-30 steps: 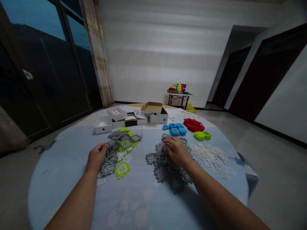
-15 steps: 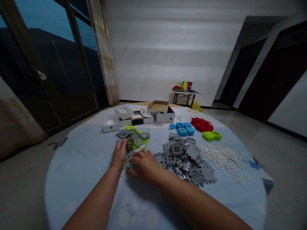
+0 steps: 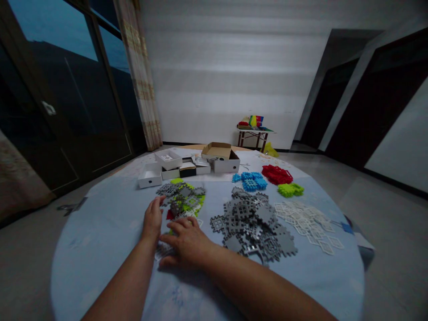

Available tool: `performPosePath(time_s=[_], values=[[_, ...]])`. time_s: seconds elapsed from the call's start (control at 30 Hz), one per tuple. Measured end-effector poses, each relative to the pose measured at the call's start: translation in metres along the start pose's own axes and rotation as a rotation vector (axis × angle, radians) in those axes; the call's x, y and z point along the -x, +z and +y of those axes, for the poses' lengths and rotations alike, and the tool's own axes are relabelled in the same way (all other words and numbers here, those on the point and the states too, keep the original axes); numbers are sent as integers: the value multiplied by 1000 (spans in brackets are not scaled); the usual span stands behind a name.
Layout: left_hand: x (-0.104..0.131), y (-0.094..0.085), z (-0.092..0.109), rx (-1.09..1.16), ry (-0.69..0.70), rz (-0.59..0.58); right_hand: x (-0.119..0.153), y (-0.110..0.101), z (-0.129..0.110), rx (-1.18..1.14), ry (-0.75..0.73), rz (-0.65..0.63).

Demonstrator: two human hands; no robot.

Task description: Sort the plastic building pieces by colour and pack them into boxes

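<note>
My left hand (image 3: 154, 219) rests at the left side of a mixed pile of interlocking plastic tiles (image 3: 185, 192), grey and lime green. Its fingers are stretched out along the pile's edge and no piece shows in them. At the near end of that pile, my right hand (image 3: 187, 241) is spread palm down over white frame pieces (image 3: 161, 253), which it partly covers. Whether its fingertips press on them is hard to see. Between the two hands a small red piece (image 3: 170, 215) shows. A larger heap of grey tiles (image 3: 254, 218) lies to the right of my right hand.
Further right lie white frames (image 3: 309, 223), lime green tiles (image 3: 290, 190), red pieces (image 3: 277, 174) and blue tiles (image 3: 253, 181). Open white boxes (image 3: 150, 177) and a larger brown-lined box (image 3: 226, 166) stand at the back of the round cloth-covered table (image 3: 100, 249).
My right hand has come nearer to me and left, its fingers spreading wider. My left hand has shifted left. The red piece has come into sight between them. The whole view has shifted slightly.
</note>
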State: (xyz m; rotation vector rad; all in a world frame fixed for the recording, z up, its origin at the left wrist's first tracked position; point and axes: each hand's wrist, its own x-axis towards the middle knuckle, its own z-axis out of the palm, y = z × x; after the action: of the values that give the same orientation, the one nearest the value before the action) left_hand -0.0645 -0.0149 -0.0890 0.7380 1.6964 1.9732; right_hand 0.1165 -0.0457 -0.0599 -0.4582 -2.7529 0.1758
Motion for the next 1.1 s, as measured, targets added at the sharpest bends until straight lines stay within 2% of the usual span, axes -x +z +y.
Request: performPosePath(time_s=[0.2, 0.37, 0.53, 0.63, 0.77, 0.97, 1.1], values=[[-8, -8, 0, 51, -39, 49, 0, 0, 10, 37, 31, -37], [-11, -10, 0, 66, -41, 82, 18, -16, 32, -24, 99, -58], [-8, -9, -2, 40, -22, 83, 36, -42, 51, -132, 248, 57], [-3, -7, -2, -3, 4, 78, 43, -50, 57, -130, 356, 106], [7, 1, -5, -79, 68, 66, 46, -46, 56, -94, 351, 51], [28, 22, -5, -158, 193, 60, 41, -39, 51, -46, 340, -73], [30, 25, -2, -151, 194, 88, 38, -37, 52, -29, 348, -29]])
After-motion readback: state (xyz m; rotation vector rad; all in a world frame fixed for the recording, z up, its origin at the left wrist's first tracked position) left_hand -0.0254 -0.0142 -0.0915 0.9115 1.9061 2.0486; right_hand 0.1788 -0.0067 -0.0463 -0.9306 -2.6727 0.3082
